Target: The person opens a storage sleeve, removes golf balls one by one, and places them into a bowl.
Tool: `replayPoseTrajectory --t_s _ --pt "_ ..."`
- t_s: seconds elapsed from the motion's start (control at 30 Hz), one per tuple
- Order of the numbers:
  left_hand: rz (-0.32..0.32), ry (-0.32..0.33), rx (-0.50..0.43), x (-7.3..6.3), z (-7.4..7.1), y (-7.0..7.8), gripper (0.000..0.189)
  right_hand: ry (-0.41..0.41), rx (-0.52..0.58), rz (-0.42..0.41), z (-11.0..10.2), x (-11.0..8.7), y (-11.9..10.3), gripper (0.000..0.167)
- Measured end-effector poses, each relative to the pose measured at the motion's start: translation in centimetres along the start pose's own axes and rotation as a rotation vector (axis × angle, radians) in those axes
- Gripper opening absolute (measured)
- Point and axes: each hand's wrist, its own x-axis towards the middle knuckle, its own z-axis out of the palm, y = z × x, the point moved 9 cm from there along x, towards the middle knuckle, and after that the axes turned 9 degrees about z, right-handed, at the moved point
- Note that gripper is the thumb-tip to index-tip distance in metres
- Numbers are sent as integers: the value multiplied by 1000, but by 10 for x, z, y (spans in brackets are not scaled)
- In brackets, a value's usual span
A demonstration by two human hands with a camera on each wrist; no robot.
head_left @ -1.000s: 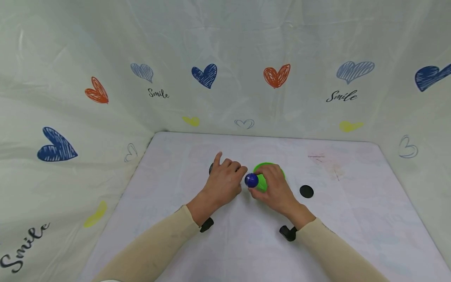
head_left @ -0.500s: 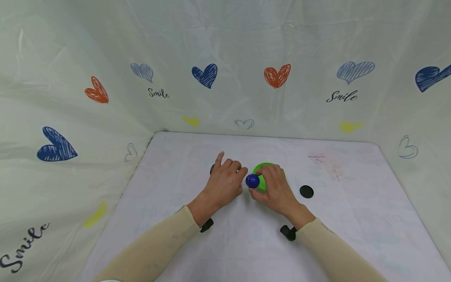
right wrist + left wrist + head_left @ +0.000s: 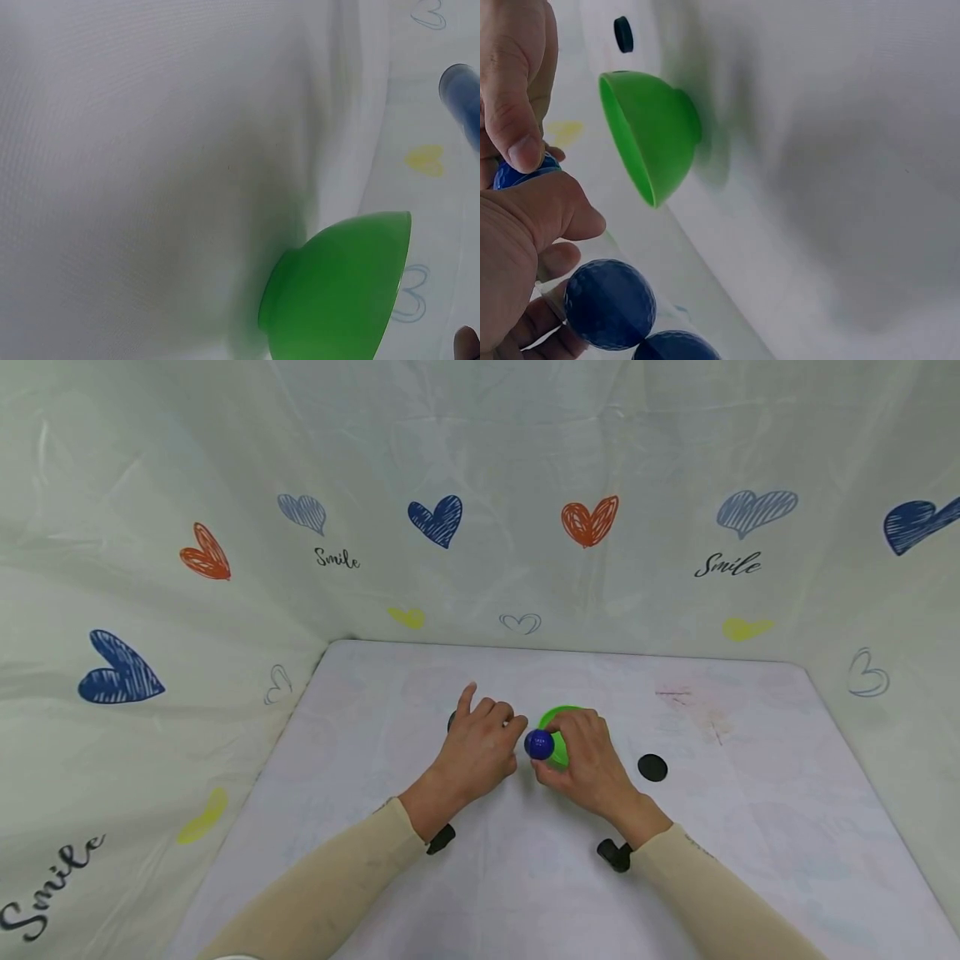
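Observation:
In the head view, my right hand pinches a dark blue ball between thumb and fingers, near the left rim of a green bowl. My left hand is close on the left, its fingers curled. In the left wrist view, its thumb lies right by the pinched ball. Two more dimpled blue balls, the nearer one and another, sit in line by its lower fingers. A clear edge shows beside them, like a see-through tube, mostly hidden by the hand. The bowl stands upright on the table.
A flat black disc lies on the white table right of the bowl. A dark round end shows behind my left hand. A curtain printed with hearts rises behind the table.
The blue ball in my right hand has shifted slightly to the right. Both hands have otherwise hardly moved.

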Motion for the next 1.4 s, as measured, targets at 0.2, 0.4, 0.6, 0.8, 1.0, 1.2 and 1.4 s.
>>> replayPoseTrajectory --t_s 0.2,0.4,0.6,0.8,1.0,1.2,1.4 --pt "-2 -1 -1 0 0 0 40 -9 4 11 0 1 0 49" --pt "-3 -1 2 1 0 0 42 -3 12 7 0 0 1 50" --pt "-2 -6 1 1 0 0 42 7 43 -6 -1 -1 1 52" --pt "6 -33 18 3 1 1 40 -10 58 5 0 -2 3 51" --pt "2 -66 17 3 2 1 39 7 62 -25 0 -3 1 53" --pt "-4 -55 2 1 2 0 39 -1 109 18 0 -6 2 55" --pt "-5 -15 6 0 -1 1 40 -39 209 180 2 -9 10 54"
